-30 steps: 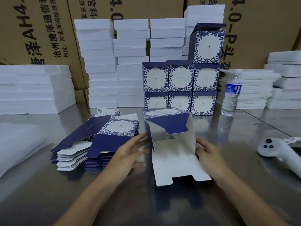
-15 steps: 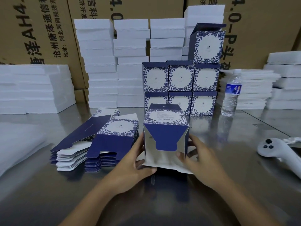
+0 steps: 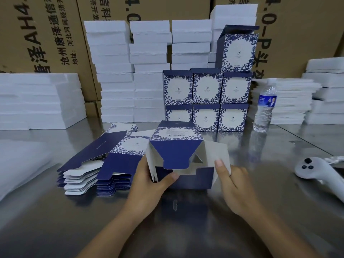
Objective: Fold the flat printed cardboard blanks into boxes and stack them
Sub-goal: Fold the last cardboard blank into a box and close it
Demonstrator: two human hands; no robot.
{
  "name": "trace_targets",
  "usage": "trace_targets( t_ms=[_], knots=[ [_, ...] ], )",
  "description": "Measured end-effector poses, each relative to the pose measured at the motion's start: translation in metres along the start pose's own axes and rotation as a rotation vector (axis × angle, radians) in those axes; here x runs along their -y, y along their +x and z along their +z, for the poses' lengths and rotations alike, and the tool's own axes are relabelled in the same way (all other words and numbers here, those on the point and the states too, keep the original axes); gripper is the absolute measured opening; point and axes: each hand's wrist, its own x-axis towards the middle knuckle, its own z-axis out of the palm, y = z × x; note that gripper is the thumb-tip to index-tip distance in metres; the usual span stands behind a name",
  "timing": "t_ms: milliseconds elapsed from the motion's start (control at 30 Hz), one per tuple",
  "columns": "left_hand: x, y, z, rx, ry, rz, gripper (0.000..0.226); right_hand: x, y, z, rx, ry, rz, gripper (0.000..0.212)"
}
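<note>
- Where the steel table [image 3: 55,220] lies nearest the camera, the half-folded box [image 3: 176,135] sits front and centre between both hands, its open end turned toward the viewer and a barcode panel facing up.
- The left hand [image 3: 149,185] grasps the box at its left wall: the thumb lies across the lower dark-blue flap [image 3: 193,178], and the other fingers are hidden behind the wall.
- The right hand [image 3: 234,187] pinches the grey side flap [image 3: 214,151], with one fingertip on its inner face and the rest behind it. This flap stands swung outward to the right.
- A tapered dark-blue flap [image 3: 176,155] hangs from the top edge over the opening, and grey board shows around it.
- Whether the box's underside touches the table cannot be told.
- Flat blanks [image 3: 104,164] lie in two fanned piles just left of the box, close beside the left hand.
- Finished boxes [image 3: 206,101] stand behind, three across in two rows, with one more on top at the right end.
- White foam slabs [image 3: 115,71] are stacked behind and to both sides, in front of brown cartons [image 3: 46,34].
- A water bottle [image 3: 265,108] stands right of the finished boxes, and a white controller [image 3: 316,170] lies on the table at the far right.
</note>
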Motion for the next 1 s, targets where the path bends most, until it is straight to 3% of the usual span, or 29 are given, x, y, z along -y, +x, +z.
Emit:
trace_targets(
  t_ms=[133, 233, 333, 500, 733, 900, 1000],
  knots=[
    [-0.003, 0.0, -0.001, 0.022, 0.047, -0.017, 0.084, 0.001, 0.001, 0.003, -0.081, 0.145, 0.092, 0.056],
    [-0.003, -0.001, 0.001, 0.079, 0.036, -0.014, 0.084, 0.002, 0.001, 0.004, -0.078, 0.161, 0.081, 0.049],
    [-0.002, 0.0, 0.002, 0.023, 0.011, -0.027, 0.062, 0.002, 0.002, 0.006, 0.022, 0.134, 0.048, 0.019],
    [-0.001, 0.003, 0.004, -0.113, -0.033, -0.106, 0.013, 0.002, -0.002, 0.014, 0.113, 0.148, 0.16, 0.032],
    [-0.004, 0.001, 0.006, -0.15, -0.18, -0.159, 0.015, 0.006, 0.0, 0.016, 0.14, 0.165, 0.374, 0.034],
    [-0.006, -0.001, 0.007, -0.053, -0.272, -0.186, 0.042, 0.01, 0.001, 0.014, 0.157, 0.068, 0.47, 0.057],
    [-0.003, 0.0, 0.007, -0.03, -0.246, -0.163, 0.053, 0.017, 0.002, 0.015, 0.176, 0.262, 0.517, 0.056]
  ],
)
